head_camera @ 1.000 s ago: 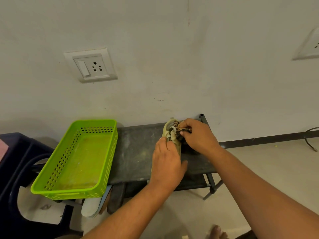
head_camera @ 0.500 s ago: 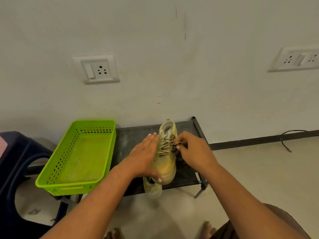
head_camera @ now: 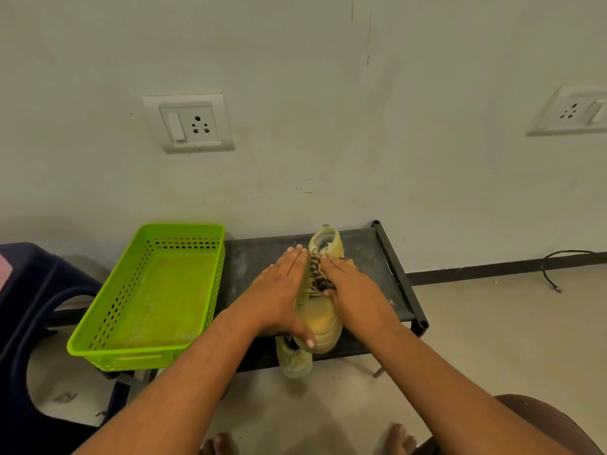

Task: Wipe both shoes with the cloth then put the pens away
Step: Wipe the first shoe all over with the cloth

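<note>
Right hand (head_camera: 348, 284), pinching laces (head_camera: 315, 270) half second ago, now spread over them and right side of tan shoe (head_camera: 320, 318); actual grasp, cannot tell. Left hand (head_camera: 279, 290) flat, fingers straight, pressing shoe's left side. Shoe upright on dark rack (head_camera: 368, 257), right of green basket (head_camera: 131, 357). Second shoe (head_camera: 294, 361) under rack top, toe poking out near side.

A pale, scuffed wall (head_camera: 328, 77) carries a switch-and-socket plate (head_camera: 189, 123) at centre left and a second plate (head_camera: 571, 111) at the right edge. Below, a low black rack (head_camera: 399, 280) stands on beige floor (head_camera: 492, 339); a dark blue plastic stool (head_camera: 29, 307) sits lower left.
</note>
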